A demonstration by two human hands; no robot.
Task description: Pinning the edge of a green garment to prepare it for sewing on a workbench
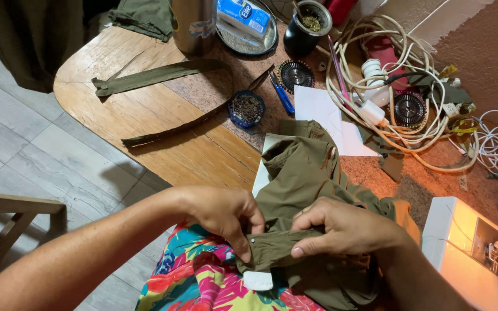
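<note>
Two hands pinch one olive garment (301, 173) at the worktop (145, 109) edge, left hand (226, 213) gripping the left end of a folded band (275, 245) by its pin, right hand (347, 227) pressing the right end, the band's long axis running left-right between them, above the lap.

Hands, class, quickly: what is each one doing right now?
Left hand: closed, pinching the olive fabric.
Right hand: closed, gripping the same fabric.
</note>
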